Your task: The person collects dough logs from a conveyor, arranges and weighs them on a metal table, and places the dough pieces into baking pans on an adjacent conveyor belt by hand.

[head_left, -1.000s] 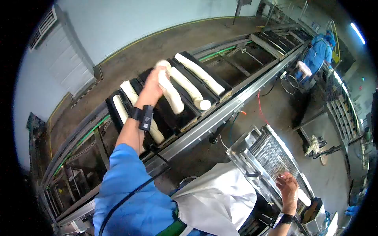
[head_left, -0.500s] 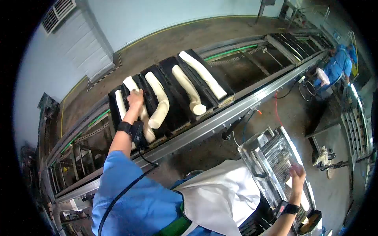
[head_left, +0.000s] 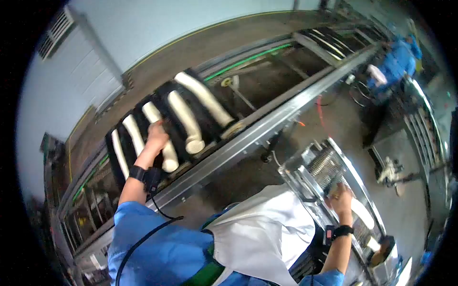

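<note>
Several long pale dough rolls lie in black trays [head_left: 135, 102] on the conveyor. My left hand [head_left: 156, 137] is on the middle dough roll [head_left: 151, 112], its fingers curled over it; the roll's lower end shows below my wrist. To the right of it lies a bent dough roll [head_left: 183, 116], and to the left a thinner one [head_left: 133, 131]. My right hand [head_left: 340, 197] is over the metal mesh belt [head_left: 326, 167], fingers bent around the upper part of another dough roll [head_left: 362, 213]. Blur hides the exact fingertip contact.
A metal conveyor rail [head_left: 267, 125] runs between the trays and my body. A small box [head_left: 383, 252] stands at the lower end of the mesh belt, near a dough piece [head_left: 372, 244]. Farther off at right, a person in blue [head_left: 398, 62] stands by the line.
My left hand has gone from the second dough roll to the third. The trays appear farther left in view. My right hand has moved up and left, onto the dough on the mesh.
</note>
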The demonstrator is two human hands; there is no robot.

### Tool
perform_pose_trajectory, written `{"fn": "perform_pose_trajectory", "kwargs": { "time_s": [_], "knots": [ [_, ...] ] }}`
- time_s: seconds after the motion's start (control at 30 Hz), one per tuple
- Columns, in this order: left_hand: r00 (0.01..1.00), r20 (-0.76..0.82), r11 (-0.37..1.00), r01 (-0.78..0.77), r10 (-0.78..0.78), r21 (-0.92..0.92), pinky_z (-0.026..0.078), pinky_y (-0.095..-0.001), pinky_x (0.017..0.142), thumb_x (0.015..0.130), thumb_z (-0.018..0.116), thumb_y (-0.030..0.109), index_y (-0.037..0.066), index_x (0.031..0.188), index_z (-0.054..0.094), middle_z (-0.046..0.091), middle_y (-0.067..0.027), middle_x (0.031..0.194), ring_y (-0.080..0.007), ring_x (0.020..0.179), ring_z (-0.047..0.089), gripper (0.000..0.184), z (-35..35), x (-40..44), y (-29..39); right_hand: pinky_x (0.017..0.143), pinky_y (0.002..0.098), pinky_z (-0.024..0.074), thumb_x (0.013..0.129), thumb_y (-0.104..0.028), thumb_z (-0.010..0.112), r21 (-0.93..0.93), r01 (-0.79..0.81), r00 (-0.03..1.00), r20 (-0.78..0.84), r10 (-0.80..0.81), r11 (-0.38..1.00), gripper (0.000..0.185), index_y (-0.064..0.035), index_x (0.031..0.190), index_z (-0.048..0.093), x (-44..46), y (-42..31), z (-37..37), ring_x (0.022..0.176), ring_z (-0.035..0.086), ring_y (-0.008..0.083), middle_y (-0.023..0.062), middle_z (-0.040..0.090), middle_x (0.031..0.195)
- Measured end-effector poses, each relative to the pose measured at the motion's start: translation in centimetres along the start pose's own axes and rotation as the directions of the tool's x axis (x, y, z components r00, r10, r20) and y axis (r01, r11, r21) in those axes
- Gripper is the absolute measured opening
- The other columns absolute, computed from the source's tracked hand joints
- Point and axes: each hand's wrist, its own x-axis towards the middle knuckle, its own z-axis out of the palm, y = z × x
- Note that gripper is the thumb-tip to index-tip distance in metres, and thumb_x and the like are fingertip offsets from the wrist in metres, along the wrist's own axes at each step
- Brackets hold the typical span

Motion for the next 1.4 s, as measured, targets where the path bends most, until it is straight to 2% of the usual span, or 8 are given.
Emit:
{"fn": "perform_pose_trajectory", "kwargs": {
  "time_s": [0.1,0.23,0.37,0.53,0.63,1.0,1.27,1.4],
  "knots": [
    [0.994,-0.016,0.886,0.089,-0.108,-0.454,0.049,-0.0323,0.08,0.068,0.061,-0.006,0.002,0.131,0.044,0.056,-0.0109,0.107,-0.0239,0.093,0.056,0.066,-2.7,-2.3,1.3,0.093,0.0477,0.039,0.066,-0.02,0.072,-0.082,0.0,1.0,-0.016,-0.001,0.997,0.047,-0.0057,0.109,0.057,-0.4,-2.1,0.5,0.103,0.054,0.035,0.0156,0.058,0.105],
    [0.785,-0.496,0.927,-0.342,0.371,0.153,0.037,-0.0342,0.103,0.071,0.056,-0.01,0.001,0.122,0.051,0.054,-0.0145,0.12,-0.0282,0.116,0.05,0.053,-2.5,-1.8,0.2,0.092,0.0485,0.0393,0.065,-0.031,0.075,-0.252,-0.08,0.996,0.025,0.089,0.964,0.049,-0.0084,0.104,0.057,0.7,-4.8,0.3,0.108,0.053,0.031,0.0119,0.056,0.104],
    [0.969,-0.081,0.963,-0.243,0.235,-0.117,0.032,-0.0315,0.106,0.068,0.044,-0.017,0.0,0.128,0.047,0.052,-0.0149,0.126,-0.0282,0.121,0.048,0.061,-1.1,-5.5,3.5,0.089,0.0476,0.0456,0.068,-0.03,0.074,-0.27,-0.142,0.985,0.054,0.162,0.952,0.047,-0.007,0.106,0.057,-0.3,-7.6,-0.6,0.109,0.053,0.0309,0.0125,0.056,0.107],
    [0.951,0.165,0.864,0.308,-0.263,-0.397,0.045,-0.0286,0.059,0.07,0.043,-0.02,0.006,0.135,0.038,0.056,-0.0126,0.11,-0.0178,0.071,0.055,0.07,0.2,-2.9,1.2,0.083,0.0411,0.0502,0.07,-0.028,0.072,0.239,-0.167,0.967,-0.148,0.206,0.957,0.048,-0.0018,0.107,0.057,-1.3,-4.4,0.0,0.098,0.059,0.0349,0.019,0.06,0.103],
    [0.971,0.04,0.771,0.212,-0.236,-0.601,0.039,-0.0278,0.048,0.072,0.049,-0.019,0.009,0.133,0.039,0.053,-0.0083,0.092,-0.0137,0.058,0.048,0.067,-1.1,-0.9,-4.7,0.069,0.0296,0.0514,0.08,-0.023,0.067,0.874,0.0,0.891,-0.22,0.397,0.485,0.039,0.0006,0.11,0.059,-3.7,-0.1,-1.4,0.083,0.062,0.0167,0.0087,0.064,0.095],
    [0.819,-0.412,0.899,-0.438,0.399,0.0,0.042,-0.0361,0.096,0.089,0.057,0.01,0.001,0.121,0.057,0.06,-0.0151,0.122,-0.0255,0.111,0.056,0.033,-3.6,4.2,-0.4,0.083,0.037,0.0533,0.084,-0.021,0.069,0.829,0.546,0.116,-0.213,0.97,0.117,0.033,-0.0011,0.107,0.059,-31.9,2.9,-7.9,0.094,0.061,0.0227,0.0112,0.063,0.101],
    [0.575,-0.122,0.531,-0.804,0.809,-0.268,0.039,-0.0346,0.1,0.085,0.059,-0.001,-0.003,0.118,0.058,0.059,-0.0124,0.122,-0.0243,0.114,0.055,0.034,11.2,-1.2,19.1,0.079,0.0379,0.0505,0.08,-0.026,0.066,0.968,-0.236,-0.574,-0.209,0.792,0.085,0.043,0.002,0.111,0.056,-51.0,-1.4,5.3,0.094,0.06,0.028,0.017,0.057,0.108],
    [0.337,0.064,0.323,-0.808,0.94,-0.493,0.036,-0.034,0.103,0.083,0.056,-0.005,0.0,0.115,0.059,0.058,-0.0106,0.123,-0.0229,0.117,0.053,0.033,17.1,-10.6,29.1,0.091,0.0445,0.0415,0.071,-0.02,0.067,0.431,-0.894,-0.252,-0.708,0.66,0.121,0.043,0.0011,0.108,0.059,-51.1,-3.6,3.7,0.104,0.051,0.0359,0.0209,0.055,0.105]
  ]
}}
